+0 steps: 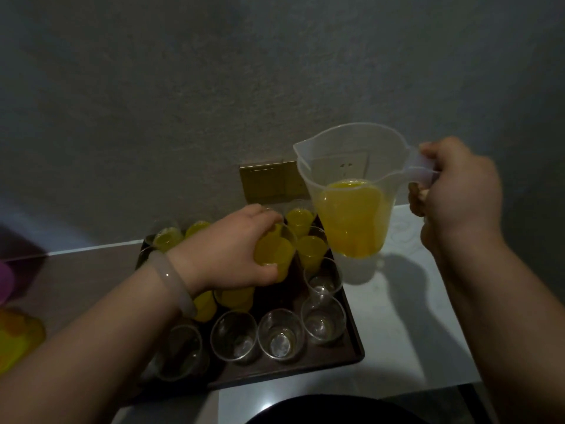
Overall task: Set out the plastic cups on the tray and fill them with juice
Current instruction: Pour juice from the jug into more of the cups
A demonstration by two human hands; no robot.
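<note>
Head view, pouring stage. The left hand [232,255] has thumb and fingers curled round a filled plastic cup [273,255] near the middle of the dark tray [269,373]. This is probably to steady it or shift it clear of its neighbours; whether the cup is lifted or resting cannot be told.

The right hand [458,197] is closed tightly on the handle of a clear plastic measuring jug [351,166]. The jug is held upright above the tray's right edge, spout toward the cups and not tipped, so no stream is falling. The orange juice [351,221] fills roughly its lower half.

The filled cups [312,249] stand in the far rows by the wall. The empty cups [280,333] line the near row and the right-hand side, closest to the jug, a placement that suits filling from back to front. By this judgement the task is about half done.

The tray lies on a white countertop [406,316]. A pale bangle [171,283] sits on the left wrist. A gold-coloured wall socket plate [269,182] is partly seen through the jug wall.

No brand, label or writing can be read (any graduation marks on the jug are too faint to make out in this dim light).
</note>
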